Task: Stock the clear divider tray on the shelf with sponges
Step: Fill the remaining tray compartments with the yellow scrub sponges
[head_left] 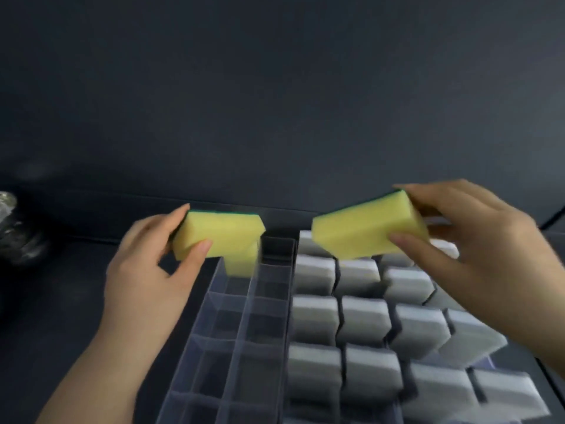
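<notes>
A clear divider tray (244,325) lies on a dark shelf, its two left columns of compartments mostly bare. One yellow sponge (241,263) stands in the far compartment of the leftmost column. My left hand (153,270) grips a yellow sponge with a green top (220,232) just above that corner. My right hand (467,237) holds a second yellow sponge (363,231), tilted, above the far right side of the tray. Several grey-white sponges (363,322) fill the tray's right columns.
The shelf's dark back wall (275,102) rises close behind the tray. A shiny crinkled object (15,231) sits at the far left edge of the shelf. Dark shelf surface (76,301) shows to the left of the tray.
</notes>
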`<state>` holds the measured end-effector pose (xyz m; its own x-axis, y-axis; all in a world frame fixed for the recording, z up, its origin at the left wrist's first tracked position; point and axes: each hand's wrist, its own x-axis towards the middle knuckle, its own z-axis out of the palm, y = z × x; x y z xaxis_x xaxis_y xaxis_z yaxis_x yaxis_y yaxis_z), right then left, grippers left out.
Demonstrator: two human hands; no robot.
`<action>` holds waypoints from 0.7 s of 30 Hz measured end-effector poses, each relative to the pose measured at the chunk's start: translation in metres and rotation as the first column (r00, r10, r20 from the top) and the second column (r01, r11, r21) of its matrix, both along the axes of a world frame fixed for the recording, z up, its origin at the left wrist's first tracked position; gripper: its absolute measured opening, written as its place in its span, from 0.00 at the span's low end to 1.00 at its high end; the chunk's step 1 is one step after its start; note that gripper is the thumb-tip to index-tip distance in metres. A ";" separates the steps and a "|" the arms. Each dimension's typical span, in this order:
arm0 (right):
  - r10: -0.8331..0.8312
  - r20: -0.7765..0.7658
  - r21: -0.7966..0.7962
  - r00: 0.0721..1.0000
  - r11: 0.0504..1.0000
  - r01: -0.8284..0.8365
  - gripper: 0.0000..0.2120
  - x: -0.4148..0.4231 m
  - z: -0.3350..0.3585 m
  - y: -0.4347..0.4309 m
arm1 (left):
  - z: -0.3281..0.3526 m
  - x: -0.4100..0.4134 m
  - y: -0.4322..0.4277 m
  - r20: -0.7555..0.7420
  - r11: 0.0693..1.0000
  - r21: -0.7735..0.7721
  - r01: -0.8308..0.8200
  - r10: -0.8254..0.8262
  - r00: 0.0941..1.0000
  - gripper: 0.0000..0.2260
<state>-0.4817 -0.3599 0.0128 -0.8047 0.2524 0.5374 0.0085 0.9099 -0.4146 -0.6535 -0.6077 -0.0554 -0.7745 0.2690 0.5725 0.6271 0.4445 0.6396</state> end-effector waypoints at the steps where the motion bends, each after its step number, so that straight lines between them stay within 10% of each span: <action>1: -0.014 0.010 0.007 1.000 1.000 0.014 0.20 -0.015 -0.001 -0.006 | 0.000 -0.006 -0.003 0.000 1.000 -0.001 0.024 -0.024 1.000 0.23; 21: -0.285 0.632 0.313 0.720 0.945 0.099 0.18 -0.169 -0.060 -0.057 | -0.018 -0.069 -0.063 -0.030 0.986 -0.019 0.168 -0.169 0.985 0.23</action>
<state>-0.6509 -0.4165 -0.0471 -0.9236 0.3801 -0.0491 0.3808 0.9247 -0.0036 -0.7223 -0.6705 -0.0734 -0.6989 0.4037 0.5904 0.7138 0.3414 0.6115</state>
